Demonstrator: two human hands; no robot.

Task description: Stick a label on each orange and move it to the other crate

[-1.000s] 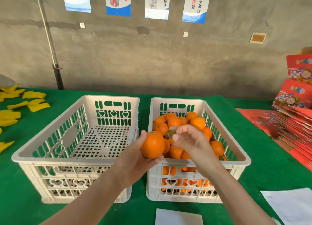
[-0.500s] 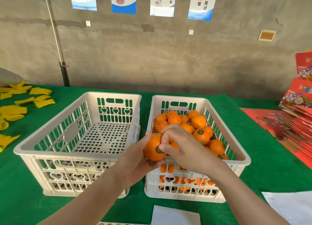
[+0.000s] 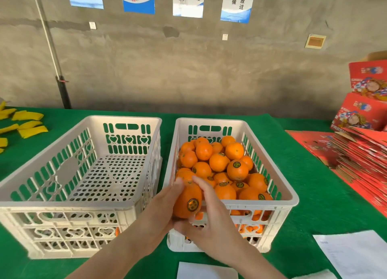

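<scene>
An orange (image 3: 186, 201) with a round dark label (image 3: 192, 204) on its near side is held in front of the right crate's near wall. My left hand (image 3: 161, 209) grips it from the left, thumb on top. My right hand (image 3: 211, 222) touches it from the right, one finger laid over its top and the others curled beneath. The white right crate (image 3: 278, 167) is heaped with oranges (image 3: 219, 167), some bearing labels. The white left crate (image 3: 27, 195) has a bare perforated floor.
Green cloth (image 3: 314, 174) covers the table. Yellow pieces (image 3: 29, 125) lie at the far left. A stack of flat red cartons (image 3: 360, 153) fills the right side. White paper sheets (image 3: 356, 255) lie at the near right, another sheet (image 3: 207, 270) near the bottom edge.
My right hand brought a label to the orange and pressed it on; the label now shows on its near side. Both hands and the orange sank slightly toward the crate's near wall.
</scene>
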